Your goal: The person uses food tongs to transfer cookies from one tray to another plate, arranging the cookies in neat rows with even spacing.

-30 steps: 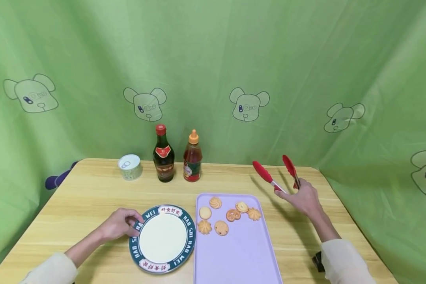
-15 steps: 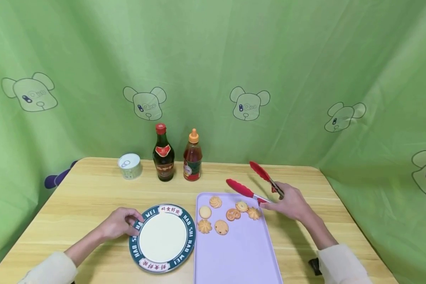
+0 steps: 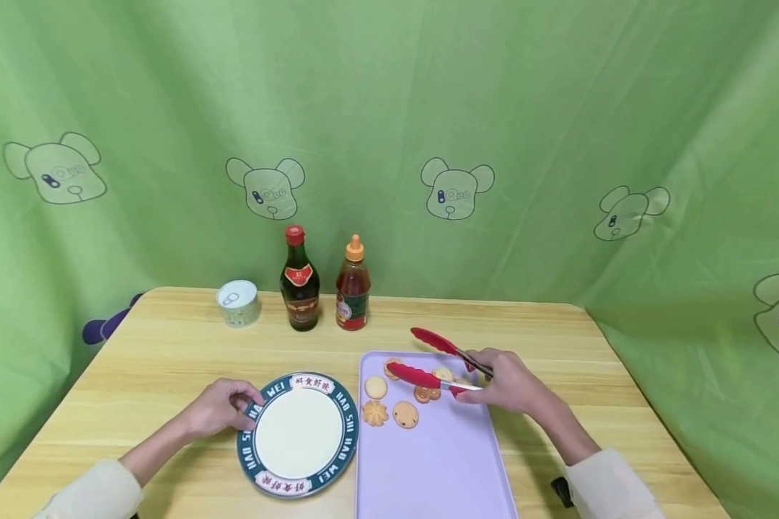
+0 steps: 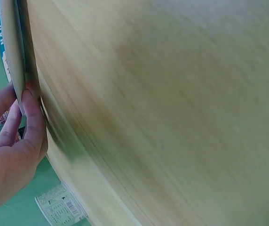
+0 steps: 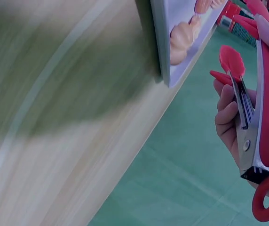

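My left hand point(image 3: 217, 409) pinches the left rim of a round plate point(image 3: 298, 436), white in the middle with a dark green lettered border. In the left wrist view, thumb and fingers point(image 4: 33, 117) sit on both sides of the plate's edge. My right hand point(image 3: 508, 378) grips red-tipped metal tongs point(image 5: 268, 103), which stand spread apart. The tongs' tips hang above the upper part of a lilac tray point(image 3: 428, 468). Several cookies lie there, among them a round plain one point(image 3: 376, 387), a star-shaped one point(image 3: 374, 413) and a spotted one point(image 3: 405, 414). The tongs partly hide the others.
Along the back of the wooden table point(image 3: 169, 324) stand a tin can point(image 3: 239, 304), a dark bottle with a red cap point(image 3: 301, 285) and a sauce bottle with an orange cap point(image 3: 353, 288). A green curtain point(image 3: 376, 108) hangs behind and at both sides.
My right hand has carried the spread tongs leftward and down, from beyond the tray's right side to over the cookies. The left hand and the plate have stayed in place.
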`<state>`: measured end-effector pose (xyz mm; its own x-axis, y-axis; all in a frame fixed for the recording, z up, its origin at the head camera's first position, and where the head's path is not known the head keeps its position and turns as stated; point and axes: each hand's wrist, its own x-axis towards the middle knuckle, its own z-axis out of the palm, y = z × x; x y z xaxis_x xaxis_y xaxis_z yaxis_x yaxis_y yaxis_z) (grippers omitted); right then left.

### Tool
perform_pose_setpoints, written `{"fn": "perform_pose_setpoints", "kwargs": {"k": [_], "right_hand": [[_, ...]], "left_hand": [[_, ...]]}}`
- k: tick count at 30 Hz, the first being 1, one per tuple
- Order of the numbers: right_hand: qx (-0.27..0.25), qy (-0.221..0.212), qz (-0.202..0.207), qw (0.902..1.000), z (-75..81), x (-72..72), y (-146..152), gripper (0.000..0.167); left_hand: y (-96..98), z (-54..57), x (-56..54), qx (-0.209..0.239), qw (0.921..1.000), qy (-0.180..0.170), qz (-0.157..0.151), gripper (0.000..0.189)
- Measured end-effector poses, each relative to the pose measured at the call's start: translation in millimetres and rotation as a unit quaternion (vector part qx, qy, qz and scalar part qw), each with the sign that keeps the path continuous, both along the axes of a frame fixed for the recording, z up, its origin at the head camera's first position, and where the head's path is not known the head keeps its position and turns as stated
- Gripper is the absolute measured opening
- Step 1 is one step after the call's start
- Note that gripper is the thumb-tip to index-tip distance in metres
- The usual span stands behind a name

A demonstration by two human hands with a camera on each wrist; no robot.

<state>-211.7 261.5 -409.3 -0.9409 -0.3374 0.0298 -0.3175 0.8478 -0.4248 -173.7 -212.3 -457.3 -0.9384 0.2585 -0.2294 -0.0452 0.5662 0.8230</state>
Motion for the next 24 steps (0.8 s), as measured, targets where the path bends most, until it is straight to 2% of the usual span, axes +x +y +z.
{"fn": "perform_pose_setpoints", "kwargs": {"k": [6, 10, 24], "right_hand": [[0.02, -0.006, 0.008, 0.9997, -2.6, 2.8, -9.8, 0.08], [0.029, -0.006, 0.019, 0.9994, -2.0, 3.3, -15.5, 0.072], [0.041, -0.02, 0.018, 0.9988, -2.2, 4.4, -23.8, 0.061]], "left_hand": [[1.3, 0.8, 0.1, -0.006, 1.0, -0.003, 0.003, 0.036], [1.4, 1.0, 0.4, -0.008, 1.0, -0.001, 0.004, 0.036], [-0.6, 0.6, 0.4, -0.002, 1.0, 0.002, -0.006, 0.036]]}}
